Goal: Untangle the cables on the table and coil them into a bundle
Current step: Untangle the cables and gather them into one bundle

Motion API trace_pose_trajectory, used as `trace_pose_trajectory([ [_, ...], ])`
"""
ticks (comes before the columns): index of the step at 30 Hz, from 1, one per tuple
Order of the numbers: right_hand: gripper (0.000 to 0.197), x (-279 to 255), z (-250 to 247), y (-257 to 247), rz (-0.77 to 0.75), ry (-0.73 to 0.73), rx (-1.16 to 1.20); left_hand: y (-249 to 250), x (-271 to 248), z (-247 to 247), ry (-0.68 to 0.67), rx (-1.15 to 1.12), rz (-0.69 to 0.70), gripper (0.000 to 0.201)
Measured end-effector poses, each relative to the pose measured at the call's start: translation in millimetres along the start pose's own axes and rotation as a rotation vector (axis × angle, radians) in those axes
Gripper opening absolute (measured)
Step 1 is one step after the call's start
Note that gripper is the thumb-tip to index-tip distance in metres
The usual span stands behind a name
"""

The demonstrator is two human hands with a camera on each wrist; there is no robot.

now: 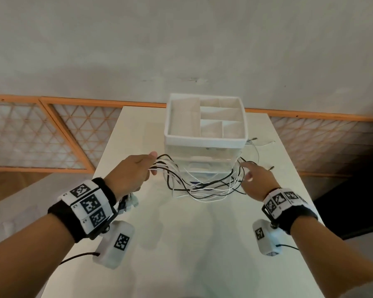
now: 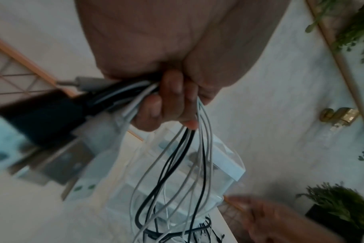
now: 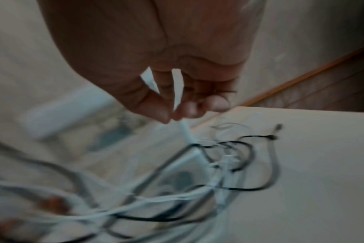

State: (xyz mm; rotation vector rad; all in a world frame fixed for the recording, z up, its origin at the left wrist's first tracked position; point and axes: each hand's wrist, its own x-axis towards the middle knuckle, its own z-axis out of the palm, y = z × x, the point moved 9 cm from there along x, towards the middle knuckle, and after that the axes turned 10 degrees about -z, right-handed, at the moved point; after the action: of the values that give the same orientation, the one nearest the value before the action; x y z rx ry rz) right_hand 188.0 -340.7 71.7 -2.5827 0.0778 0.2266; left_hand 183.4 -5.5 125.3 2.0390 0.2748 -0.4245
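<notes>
Item 1, cables (image 1: 194,186): black and white strands, looped and sagging between my two hands above the white tabletop (image 1: 202,244), in front of the organizer.

Item 2, left hand (image 1: 129,171): grip clenched round a gathered bunch of cables; plug ends (image 2: 52,156) stick out behind the fingers (image 2: 168,98) in the left wrist view.

Item 3, right hand (image 1: 256,179): I read a pinch on one white strand (image 3: 185,129) between thumb and fingertips; view blurred.

Item 4, white compartmented organizer (image 1: 205,140): stands on the tabletop, loose cable ends (image 1: 261,143) lying at its right.
</notes>
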Motion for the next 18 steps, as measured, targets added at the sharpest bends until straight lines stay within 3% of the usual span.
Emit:
trace_pose_trajectory([
  [2, 0.067, -19, 0, -57, -0.212, 0.055, 0.179, 12, -9, 13, -0.04, 0.093, 0.051, 0.051],
  [4, 0.08, -47, 11, -122, -0.369, -0.028, 0.343, 30, -23, 33, -0.095, 0.198, 0.135, 0.047],
  [6, 0.061, -60, 34, -155, -0.437, -0.112, 0.33, 43, -38, 52, -0.165, 0.284, 0.208, 0.044],
  [8, 0.018, -59, 58, -149, -0.389, -0.152, 0.283, 51, -52, 59, -0.207, 0.35, 0.286, 0.045],
  [11, 0.015, -56, 98, -86, -0.13, -0.389, 0.248, 46, -60, 41, -0.21, 0.349, 0.28, 0.042],
  [12, 0.011, -53, 99, -62, -0.071, -0.396, 0.159, 40, -59, 35, -0.211, 0.382, 0.268, 0.04],
  [14, 0.011, -34, 70, -24, -0.061, -0.132, -0.107, 19, -55, 35, -0.24, 0.519, 0.223, 0.038],
  [16, 0.007, -26, 30, -8, -0.092, 0.219, -0.089, -8, -44, 43, -0.229, 0.669, 0.191, 0.037],
  [17, 0.016, -23, 26, -3, -0.1, 0.255, -0.052, -22, -38, 48, -0.201, 0.707, 0.165, 0.036],
  [18, 0.033, -19, 35, 2, -0.083, 0.185, -0.033, -34, -33, 53, -0.166, 0.731, 0.135, 0.036],
])
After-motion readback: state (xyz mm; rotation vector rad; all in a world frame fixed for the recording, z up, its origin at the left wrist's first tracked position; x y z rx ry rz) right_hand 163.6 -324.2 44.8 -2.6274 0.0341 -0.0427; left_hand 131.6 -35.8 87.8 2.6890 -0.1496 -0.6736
